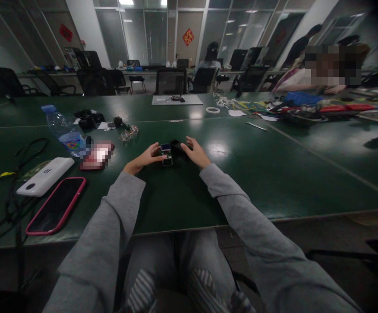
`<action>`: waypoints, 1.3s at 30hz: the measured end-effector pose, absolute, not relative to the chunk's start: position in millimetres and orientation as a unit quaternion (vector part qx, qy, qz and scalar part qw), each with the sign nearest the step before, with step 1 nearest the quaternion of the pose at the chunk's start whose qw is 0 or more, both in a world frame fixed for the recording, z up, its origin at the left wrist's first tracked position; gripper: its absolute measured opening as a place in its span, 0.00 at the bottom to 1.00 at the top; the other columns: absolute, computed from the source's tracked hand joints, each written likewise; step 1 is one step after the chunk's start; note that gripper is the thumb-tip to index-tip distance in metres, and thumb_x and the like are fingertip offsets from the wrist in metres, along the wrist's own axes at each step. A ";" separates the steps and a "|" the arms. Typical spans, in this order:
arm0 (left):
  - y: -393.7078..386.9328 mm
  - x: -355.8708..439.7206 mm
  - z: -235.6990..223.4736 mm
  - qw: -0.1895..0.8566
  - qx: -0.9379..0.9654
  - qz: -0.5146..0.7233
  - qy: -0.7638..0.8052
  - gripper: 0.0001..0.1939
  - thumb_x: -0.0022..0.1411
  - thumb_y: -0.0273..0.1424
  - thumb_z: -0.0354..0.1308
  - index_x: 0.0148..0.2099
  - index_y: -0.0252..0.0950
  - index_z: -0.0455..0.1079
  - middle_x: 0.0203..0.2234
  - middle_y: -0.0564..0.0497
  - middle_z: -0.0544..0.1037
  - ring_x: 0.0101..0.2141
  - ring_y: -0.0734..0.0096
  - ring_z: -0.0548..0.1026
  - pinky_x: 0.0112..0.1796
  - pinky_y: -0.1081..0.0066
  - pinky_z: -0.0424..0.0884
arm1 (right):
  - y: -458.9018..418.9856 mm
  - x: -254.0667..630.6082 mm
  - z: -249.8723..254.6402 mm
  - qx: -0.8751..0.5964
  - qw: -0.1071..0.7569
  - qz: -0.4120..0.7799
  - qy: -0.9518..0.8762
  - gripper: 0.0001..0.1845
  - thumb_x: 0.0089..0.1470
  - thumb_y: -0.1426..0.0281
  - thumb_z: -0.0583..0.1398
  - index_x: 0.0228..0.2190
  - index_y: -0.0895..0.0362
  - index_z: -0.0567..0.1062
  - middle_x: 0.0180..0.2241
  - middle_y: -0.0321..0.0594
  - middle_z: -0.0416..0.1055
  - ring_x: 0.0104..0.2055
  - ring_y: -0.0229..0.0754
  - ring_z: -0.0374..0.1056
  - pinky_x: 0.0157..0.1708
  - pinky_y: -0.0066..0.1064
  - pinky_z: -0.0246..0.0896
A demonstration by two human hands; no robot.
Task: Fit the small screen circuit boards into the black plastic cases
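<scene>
A small electronic device point(167, 161) with a dark screen at its top and a bare circuit board below stands near the middle of the green table. My left hand point(146, 158) grips it from the left, the thumb lying across its front. Just behind and to the right is a small black case-like piece point(176, 144), partly hidden by the device. My right hand point(195, 153) is at that piece's right side, fingers spread and curved. The thumb tip overlaps its edge; whether it touches I cannot tell.
To the left are a plastic bottle point(61, 130), a white power bank point(45, 176), a pink-edged phone point(57, 206) and black cables point(13, 200). Eyeglasses point(129, 133) lie farther back. Tools and wires point(250, 105) clutter the far right, where a person point(293, 80) sits.
</scene>
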State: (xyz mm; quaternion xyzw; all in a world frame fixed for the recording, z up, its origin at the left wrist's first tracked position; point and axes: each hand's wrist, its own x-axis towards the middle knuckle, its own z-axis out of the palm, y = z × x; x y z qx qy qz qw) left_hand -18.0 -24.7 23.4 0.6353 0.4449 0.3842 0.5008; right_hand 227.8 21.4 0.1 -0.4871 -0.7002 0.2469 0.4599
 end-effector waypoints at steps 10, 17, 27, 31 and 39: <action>-28.9 -6.5 14.2 0.422 0.695 0.364 0.455 0.75 0.37 0.35 0.75 0.72 0.40 0.23 0.66 0.31 0.53 0.66 0.44 0.52 0.63 0.45 0.48 | -7.8 206.4 -4.1 -0.477 0.392 0.138 -0.775 0.32 0.50 0.66 0.65 0.55 0.61 0.64 0.50 0.53 0.64 0.56 0.52 0.63 0.58 0.47 0.60; -17.2 -30.2 12.8 0.422 0.695 0.362 0.457 0.70 0.38 0.34 0.74 0.72 0.37 0.30 0.68 0.30 0.45 0.66 0.44 0.51 0.63 0.47 0.49 | -4.0 211.6 -3.5 -0.498 0.368 0.096 -0.780 0.29 0.51 0.66 0.62 0.54 0.60 0.66 0.49 0.52 0.65 0.55 0.55 0.61 0.56 0.51 0.60; -24.8 -3.1 9.9 0.242 0.726 0.370 0.527 0.60 0.44 0.37 0.70 0.71 0.30 0.38 0.67 0.31 0.44 0.67 0.44 0.44 0.65 0.52 0.44 | -1.2 212.3 -8.4 -0.523 0.377 0.055 -0.762 0.30 0.51 0.65 0.61 0.55 0.60 0.66 0.47 0.53 0.62 0.53 0.57 0.59 0.55 0.53 0.61; -17.5 -25.6 8.5 0.217 0.717 0.373 0.548 0.55 0.45 0.31 0.67 0.70 0.30 0.43 0.63 0.32 0.54 0.64 0.44 0.55 0.64 0.52 0.50 | 0.4 214.8 -8.4 -0.542 0.382 0.054 -0.747 0.30 0.51 0.65 0.62 0.55 0.60 0.65 0.48 0.53 0.61 0.54 0.58 0.58 0.54 0.56 0.61; -15.5 -46.7 17.2 0.330 0.644 0.412 0.554 0.44 0.44 0.22 0.63 0.65 0.32 0.56 0.51 0.39 0.73 0.52 0.53 0.72 0.57 0.51 0.62 | 5.4 217.4 -11.0 -0.545 0.411 0.050 -0.729 0.30 0.51 0.64 0.64 0.54 0.59 0.66 0.50 0.54 0.60 0.54 0.58 0.58 0.54 0.56 0.61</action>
